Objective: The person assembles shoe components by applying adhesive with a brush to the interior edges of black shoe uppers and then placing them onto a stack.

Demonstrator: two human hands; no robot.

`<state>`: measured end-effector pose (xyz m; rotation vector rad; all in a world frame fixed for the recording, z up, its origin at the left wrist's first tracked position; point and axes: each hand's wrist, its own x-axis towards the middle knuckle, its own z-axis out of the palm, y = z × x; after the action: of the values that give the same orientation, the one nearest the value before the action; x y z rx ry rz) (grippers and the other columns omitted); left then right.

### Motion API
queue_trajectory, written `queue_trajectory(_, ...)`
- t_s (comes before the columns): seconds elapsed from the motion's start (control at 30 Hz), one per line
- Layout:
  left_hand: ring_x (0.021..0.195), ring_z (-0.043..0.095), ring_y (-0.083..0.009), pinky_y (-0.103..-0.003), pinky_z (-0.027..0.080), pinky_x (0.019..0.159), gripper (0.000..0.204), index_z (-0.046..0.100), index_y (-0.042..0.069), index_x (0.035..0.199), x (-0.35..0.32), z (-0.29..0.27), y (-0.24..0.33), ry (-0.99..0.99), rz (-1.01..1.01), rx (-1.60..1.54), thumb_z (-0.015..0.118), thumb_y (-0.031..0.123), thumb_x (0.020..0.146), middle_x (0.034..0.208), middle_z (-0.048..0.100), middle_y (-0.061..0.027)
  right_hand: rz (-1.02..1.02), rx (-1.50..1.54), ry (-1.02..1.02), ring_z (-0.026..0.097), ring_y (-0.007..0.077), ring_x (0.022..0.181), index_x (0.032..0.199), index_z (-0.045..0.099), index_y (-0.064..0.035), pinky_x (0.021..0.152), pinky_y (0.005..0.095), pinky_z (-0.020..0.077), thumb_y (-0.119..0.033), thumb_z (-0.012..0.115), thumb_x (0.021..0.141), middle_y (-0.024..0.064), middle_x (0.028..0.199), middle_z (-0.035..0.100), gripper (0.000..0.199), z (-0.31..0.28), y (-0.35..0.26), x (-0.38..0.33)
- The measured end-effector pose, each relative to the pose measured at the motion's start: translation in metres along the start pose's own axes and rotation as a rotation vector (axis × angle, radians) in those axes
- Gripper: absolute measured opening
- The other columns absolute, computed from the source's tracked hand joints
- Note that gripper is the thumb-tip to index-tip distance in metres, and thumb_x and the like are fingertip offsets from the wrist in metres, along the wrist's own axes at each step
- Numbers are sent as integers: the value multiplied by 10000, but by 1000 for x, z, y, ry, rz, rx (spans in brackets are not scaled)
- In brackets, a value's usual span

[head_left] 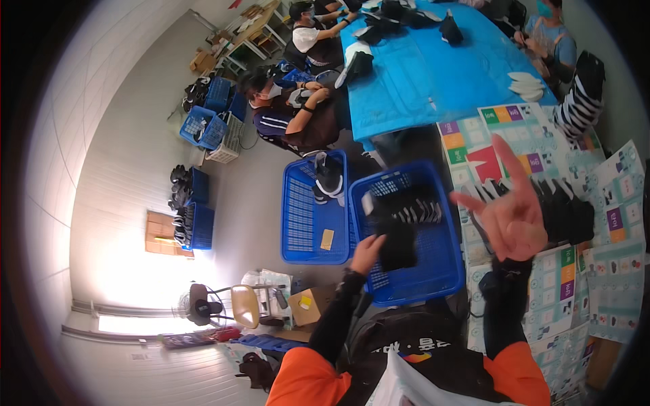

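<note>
My left hand [369, 253] is closed on the edge of a black fabric piece [397, 245], which hangs over the right blue basket [447, 267]. Inside that basket lies a row of black pieces with white edges [423, 211]. My right hand [512, 220] is raised at the right, its index finger and thumb stretched out and the other fingers partly bent. I see nothing held in it. Behind and beside it a row of black-and-white pieces [572, 213] lies on the poster-covered table [548, 271], partly hidden by the hand.
A second blue basket [291, 237] stands left of the first, with black-and-grey pieces [328, 177] inside. Ahead is a blue-covered table [420, 88] with several people around it. White insole-shaped pieces [526, 86] lie there. A fan [202, 304] and chair stand lower left.
</note>
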<state>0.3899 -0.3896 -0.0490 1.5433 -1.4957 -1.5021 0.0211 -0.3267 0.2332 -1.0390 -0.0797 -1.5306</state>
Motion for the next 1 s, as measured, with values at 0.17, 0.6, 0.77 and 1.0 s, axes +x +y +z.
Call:
queue_trajectory(0.17,696,530,-59,-245,410,616,272,693,33,933,-42,-81,-23,209,-87,-286,650,286,1023,777,596,41,-123,-329,-153,651,142,561,1461,248,69,1218,531,303,-65,573,909,63,780,679,654,55,60,73)
queue_trajectory(0.6,876,696,-141,-281,534,748,223,681,62,1056,-59,-197,-82,125,-209,-736,617,273,1027,965,721,-34,79,-848,-193,673,174,719,1072,757,-3,1042,497,436,-241,591,987,93,846,738,303,192,198,104)
queue_trajectory(0.77,872,690,-121,-273,525,735,197,675,89,1035,-72,-203,-96,-21,-278,-730,617,277,1026,978,723,-23,-665,-1515,-48,618,256,626,837,730,-42,741,407,475,-170,661,856,72,688,631,147,248,223,77)
queue_trajectory(1.0,573,476,-77,-244,339,518,191,650,138,899,-77,-185,-110,-105,-293,-635,625,288,1015,726,575,46,-348,-1207,231,406,166,491,523,414,-62,511,304,285,-563,181,1101,51,543,439,800,248,242,69)
